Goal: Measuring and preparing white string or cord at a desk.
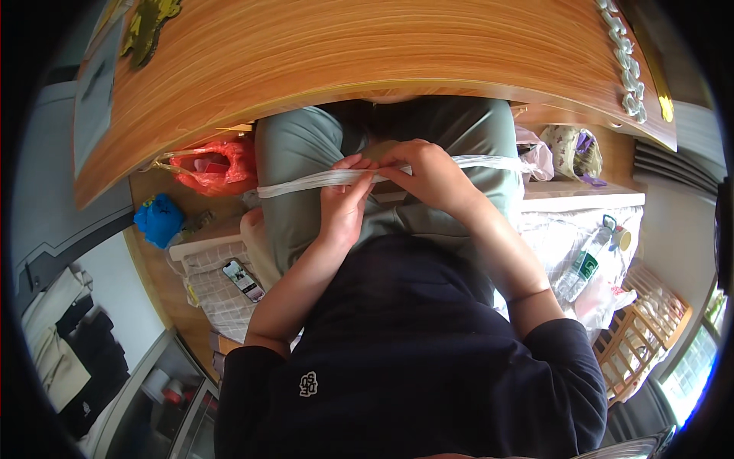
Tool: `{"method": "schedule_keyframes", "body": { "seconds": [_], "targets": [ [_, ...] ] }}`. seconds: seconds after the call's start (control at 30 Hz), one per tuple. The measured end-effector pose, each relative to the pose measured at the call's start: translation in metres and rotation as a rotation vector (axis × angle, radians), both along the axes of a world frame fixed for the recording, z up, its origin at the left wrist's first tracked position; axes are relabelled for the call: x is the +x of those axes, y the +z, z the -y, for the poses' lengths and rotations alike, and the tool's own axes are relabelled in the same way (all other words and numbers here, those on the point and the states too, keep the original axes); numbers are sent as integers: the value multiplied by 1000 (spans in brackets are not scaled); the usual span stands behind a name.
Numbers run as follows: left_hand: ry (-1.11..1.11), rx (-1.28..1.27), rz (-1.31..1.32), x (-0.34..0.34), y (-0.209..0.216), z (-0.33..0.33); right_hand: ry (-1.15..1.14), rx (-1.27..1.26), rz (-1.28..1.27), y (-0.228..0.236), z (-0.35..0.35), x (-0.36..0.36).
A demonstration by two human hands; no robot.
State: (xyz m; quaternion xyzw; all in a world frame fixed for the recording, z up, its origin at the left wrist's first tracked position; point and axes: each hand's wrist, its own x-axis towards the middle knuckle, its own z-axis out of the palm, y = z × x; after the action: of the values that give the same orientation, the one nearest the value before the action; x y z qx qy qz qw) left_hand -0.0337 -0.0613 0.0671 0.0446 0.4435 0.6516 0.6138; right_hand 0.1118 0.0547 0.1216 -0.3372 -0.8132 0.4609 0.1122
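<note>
A long, thin white strip (294, 185), gathered lengthwise and looking like soft plastic, stretches across my lap from one thigh to the other. Its right part (489, 162) is flatter and shinier. My left hand (342, 200) grips the strip near its middle, with thumb and fingers pressed round it. Right beside it, my right hand (430, 174) pinches the same strip, and the fingertips of both hands meet. What lies exactly between the fingertips is hidden. Below the hands are my grey-green trousers (294, 145).
The wooden table (367, 53) lies just beyond my knees, with a knotted white chain (625, 57) at its right end. A red plastic bag (218, 168) and a blue bag (159, 220) are at the left. A phone (243, 280) rests on checked cloth; a bottle (585, 264) lies at the right.
</note>
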Motion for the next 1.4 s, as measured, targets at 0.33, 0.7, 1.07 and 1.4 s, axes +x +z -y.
{"method": "schedule_keyframes", "body": {
  "seconds": [0.33,0.7,1.07,1.4],
  "targets": [
    [32,11,-89,3,-8,-3,-53,29,-52,-4,0,0],
    [2,63,-171,6,-6,-4,-90,90,-190,-4,1,-1],
    [27,75,42,3,4,-4,-101,36,-142,15,1,-5],
    [19,-189,590,-22,9,8,124,83,100,41,-11,7]
  ]
}}
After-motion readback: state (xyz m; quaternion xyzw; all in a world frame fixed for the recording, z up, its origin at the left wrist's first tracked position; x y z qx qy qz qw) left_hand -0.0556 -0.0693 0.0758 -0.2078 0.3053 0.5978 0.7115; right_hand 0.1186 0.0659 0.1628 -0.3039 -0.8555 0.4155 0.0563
